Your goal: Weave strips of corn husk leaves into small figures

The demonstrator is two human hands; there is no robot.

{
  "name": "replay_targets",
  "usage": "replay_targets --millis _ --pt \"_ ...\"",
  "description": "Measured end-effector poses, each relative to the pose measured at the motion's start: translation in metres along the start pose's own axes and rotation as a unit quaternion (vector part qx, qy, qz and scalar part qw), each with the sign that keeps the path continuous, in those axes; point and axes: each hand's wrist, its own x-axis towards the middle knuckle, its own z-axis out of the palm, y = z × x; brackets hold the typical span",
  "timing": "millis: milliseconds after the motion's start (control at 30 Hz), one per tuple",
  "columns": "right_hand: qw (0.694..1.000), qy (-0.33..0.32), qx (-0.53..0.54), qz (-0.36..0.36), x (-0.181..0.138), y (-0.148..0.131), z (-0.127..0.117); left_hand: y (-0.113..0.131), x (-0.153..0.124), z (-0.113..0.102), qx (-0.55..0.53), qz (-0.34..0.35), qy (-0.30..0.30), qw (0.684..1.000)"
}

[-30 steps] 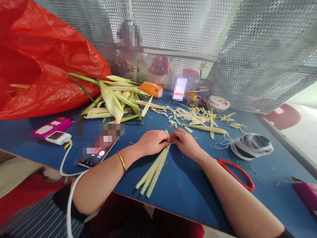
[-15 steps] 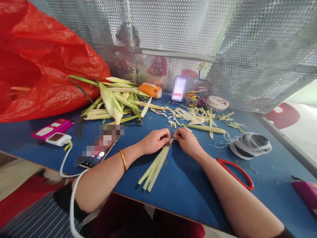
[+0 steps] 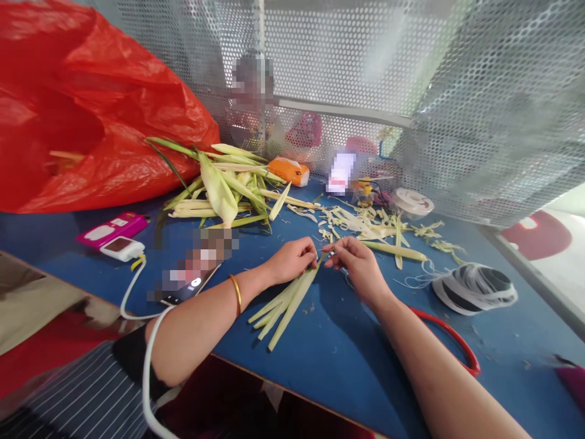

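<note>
My left hand (image 3: 292, 259) is closed on the upper end of a fanned bunch of pale green leaf strips (image 3: 292, 305), whose cut ends point toward me on the blue table. Just right of it, my right hand (image 3: 354, 265) has its thumb and fingers drawn together by the bunch's thin tip. Whatever sits between those fingertips is too small to make out. Fine pale thread shows under the right hand. A longer leaf piece (image 3: 395, 250) lies beyond it, and a red loop handle (image 3: 452, 335) is partly covered by my right forearm.
A pile of husk-like leaves (image 3: 223, 189) lies by a red plastic bag (image 3: 114, 122) at left. Trimmings (image 3: 361, 222) litter the back. At right stands a spool of pale string (image 3: 475, 288). A phone (image 3: 192, 274) and white cable (image 3: 148, 366) are near my left arm. Mesh panels (image 3: 347, 61) border the table.
My right hand has turned and its fingers have loosened somewhat at the tip. The strips in my left hand have fanned wider. The whole view has shifted slightly.
</note>
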Motion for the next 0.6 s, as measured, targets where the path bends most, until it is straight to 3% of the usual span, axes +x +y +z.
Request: replay_targets --millis 100,300,433,600 --pt "0.997 -0.043 0.048 0.032 -0.0010 0.0019 0.0034 0.0011 -0.0006 -0.0002 0.011 0.013 -0.003 1.000" --pt "0.982 -0.048 -0.167 -0.074 -0.0008 0.0085 0.0043 0.0067 -0.0031 -0.0039 0.097 0.033 -0.012 0.995" --pt "0.969 -0.051 -0.223 -0.090 -0.0026 0.0078 0.0055 0.0068 -0.0034 -0.0057 0.136 0.049 -0.018 0.989" --pt "0.979 -0.067 -0.177 -0.080 -0.0010 0.0081 0.0006 0.0035 -0.0014 -0.0035 0.013 -0.013 -0.026 0.999"
